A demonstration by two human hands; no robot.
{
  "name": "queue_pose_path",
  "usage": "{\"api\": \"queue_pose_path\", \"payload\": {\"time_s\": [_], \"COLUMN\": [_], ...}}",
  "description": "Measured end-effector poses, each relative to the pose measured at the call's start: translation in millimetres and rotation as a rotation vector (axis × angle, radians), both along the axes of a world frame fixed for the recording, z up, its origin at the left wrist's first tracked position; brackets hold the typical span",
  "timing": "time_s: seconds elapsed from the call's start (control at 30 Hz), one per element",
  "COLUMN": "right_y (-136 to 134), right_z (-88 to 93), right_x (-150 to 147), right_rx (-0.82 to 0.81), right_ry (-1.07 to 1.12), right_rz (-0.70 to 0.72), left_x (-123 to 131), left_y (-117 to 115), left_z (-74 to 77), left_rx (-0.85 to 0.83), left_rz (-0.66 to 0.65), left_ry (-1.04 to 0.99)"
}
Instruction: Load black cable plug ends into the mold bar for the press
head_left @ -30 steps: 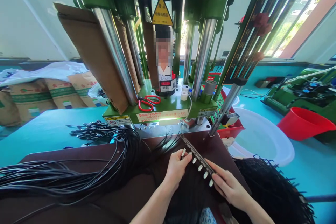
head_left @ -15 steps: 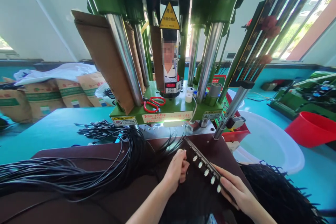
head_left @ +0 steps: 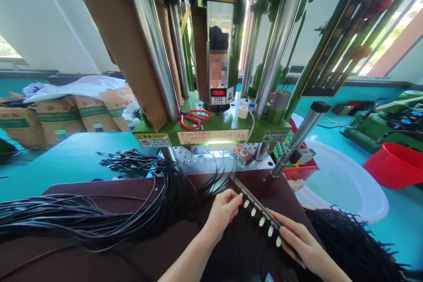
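A long black fixture bar [head_left: 254, 202] with several white connector ends along it lies slanted on the dark brown work board [head_left: 99, 194]. My left hand [head_left: 222, 212] pinches at the bar's far end, fingertips on the topmost connector. My right hand [head_left: 299, 243] rests on the bar's near end and holds it down. Thin black cables [head_left: 172, 185] run from the bar across the board to the left.
A green vertical press [head_left: 211, 132] with steel columns stands just behind the board; red scissors [head_left: 194, 118] lie on its base. A large bundle of black cables [head_left: 66, 222] spreads left, another pile [head_left: 357, 242] right. A white basin [head_left: 343, 185] and red tub [head_left: 393, 165] sit to the right.
The view has moved closer to the press. My left hand has gone from a closed grip beside the bar to pinching its top connector. My right hand stays on the bar's near end.
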State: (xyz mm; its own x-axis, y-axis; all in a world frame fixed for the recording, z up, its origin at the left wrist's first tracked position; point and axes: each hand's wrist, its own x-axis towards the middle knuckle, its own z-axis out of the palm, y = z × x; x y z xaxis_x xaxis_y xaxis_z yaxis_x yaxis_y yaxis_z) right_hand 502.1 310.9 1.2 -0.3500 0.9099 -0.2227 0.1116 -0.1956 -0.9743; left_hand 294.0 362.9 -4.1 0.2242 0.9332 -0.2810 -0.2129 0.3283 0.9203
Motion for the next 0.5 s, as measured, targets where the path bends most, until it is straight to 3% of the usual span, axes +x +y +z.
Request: {"api": "queue_pose_path", "payload": {"time_s": [0.5], "right_y": [1.1], "right_z": [-1.2], "right_x": [0.2], "right_rx": [0.017], "right_ry": [-0.023], "right_rz": [0.056], "left_x": [-2.5], "left_y": [4.8], "left_z": [-8.1], "left_rx": [0.04], "left_rz": [-0.019], "left_ry": [0.037]}}
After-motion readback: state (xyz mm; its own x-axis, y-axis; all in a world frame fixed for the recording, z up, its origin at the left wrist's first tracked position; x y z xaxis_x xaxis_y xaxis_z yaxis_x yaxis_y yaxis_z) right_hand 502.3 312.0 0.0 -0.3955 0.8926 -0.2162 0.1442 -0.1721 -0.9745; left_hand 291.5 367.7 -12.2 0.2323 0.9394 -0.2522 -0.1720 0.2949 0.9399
